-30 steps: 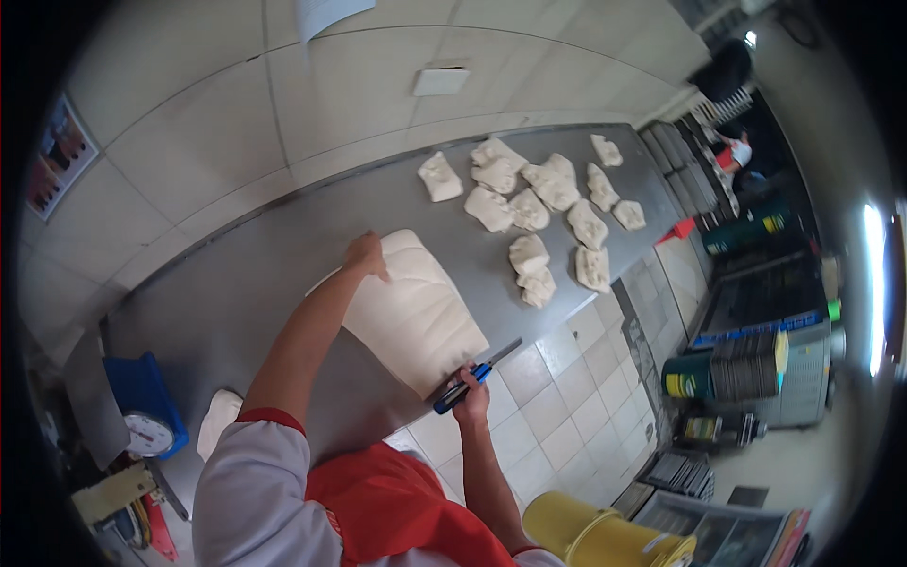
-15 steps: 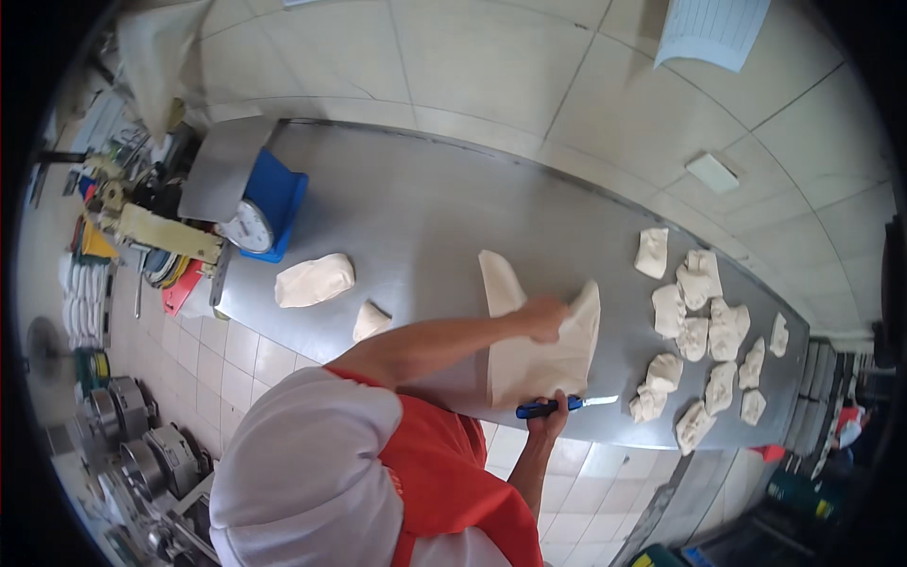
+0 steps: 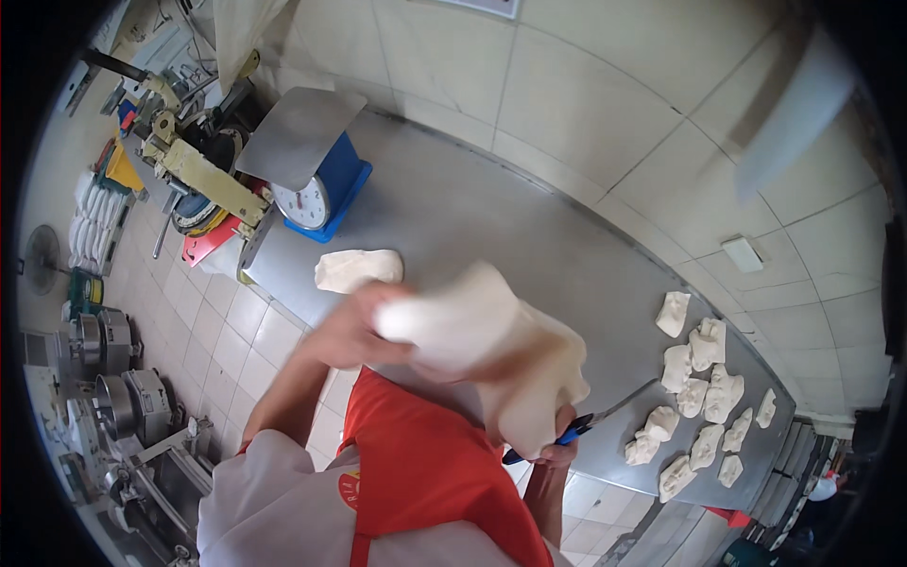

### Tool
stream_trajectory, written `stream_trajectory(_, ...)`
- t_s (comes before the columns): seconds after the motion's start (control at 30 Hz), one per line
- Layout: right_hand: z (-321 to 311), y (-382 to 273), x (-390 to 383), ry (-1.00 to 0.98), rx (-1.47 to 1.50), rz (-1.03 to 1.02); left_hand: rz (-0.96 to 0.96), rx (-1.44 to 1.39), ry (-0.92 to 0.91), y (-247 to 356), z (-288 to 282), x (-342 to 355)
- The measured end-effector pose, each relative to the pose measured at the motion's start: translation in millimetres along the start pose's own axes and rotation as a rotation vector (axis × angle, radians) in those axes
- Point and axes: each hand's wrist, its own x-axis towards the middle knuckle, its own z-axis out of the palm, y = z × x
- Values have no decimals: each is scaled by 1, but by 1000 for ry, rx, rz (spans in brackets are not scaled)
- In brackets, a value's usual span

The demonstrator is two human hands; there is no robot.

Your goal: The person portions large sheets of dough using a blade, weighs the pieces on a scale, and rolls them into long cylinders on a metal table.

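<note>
A wide, pale sheet of dough [image 3: 491, 340] is lifted off the steel table [image 3: 472, 227], folded and blurred by motion. My left hand [image 3: 373, 321] is closed on its left end. My right hand [image 3: 557, 446] grips a blue-and-black handled knife [image 3: 586, 425], its blade pointing up and right, and is against the dough’s right lower corner. Separate dough pieces [image 3: 723, 387] lie at the table’s right end; another elongated piece [image 3: 357, 269] lies beyond my left hand.
A blue dial scale [image 3: 316, 189] with a metal platform stands at the back left beside a cream-coloured machine [image 3: 194, 170]. The tiled wall [image 3: 614, 85] bounds the back. Metal equipment [image 3: 132, 397] stands at left; a person in white and red [image 3: 824, 487] shows at far right.
The dough sheet, earlier lying flat, has come up off the table and bunched. My left hand has moved left and nearer with it. The view has swung toward the scale.
</note>
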Motion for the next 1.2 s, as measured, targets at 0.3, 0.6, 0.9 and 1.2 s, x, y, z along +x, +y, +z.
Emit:
stream_trajectory(0.3,-71,174,85,827,-883,546,-659,708,230,-290,-224,-51)
stream_trajectory(0.6,-46,280,139,956,-669,498,-427,344,478,-338,-203,-15)
stream_trajectory(0.9,62,282,175,598,-450,441,-260,-979,-83,-199,-237,-44)
stream_trajectory(1.2,31,358,180,618,-1776,337,-348,781,524,-408,-298,-78)
